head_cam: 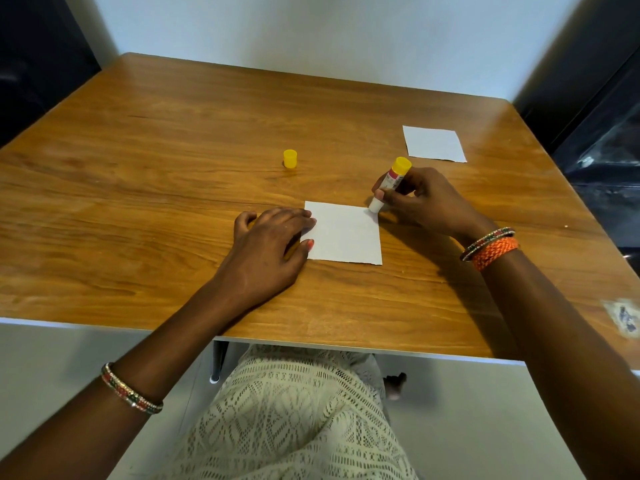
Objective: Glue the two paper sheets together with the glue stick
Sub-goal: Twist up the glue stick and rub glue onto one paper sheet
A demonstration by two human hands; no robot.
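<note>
A white square paper sheet [346, 235] lies flat on the wooden table [173, 168] in front of me. My left hand [270, 251] rests on its left edge, fingers spread, pinning it down. My right hand [422, 199] grips a glue stick [389, 183] with a yellow end, tilted, its white tip touching the sheet's far right corner. The stick's yellow cap [290, 158] stands alone further back on the table. A second white sheet [434, 143] lies at the back right, apart from everything.
The table's near edge runs just above my lap. A wall stands behind the far edge, with dark furniture on both sides. A worn sticker [623, 318] marks the table's right front corner.
</note>
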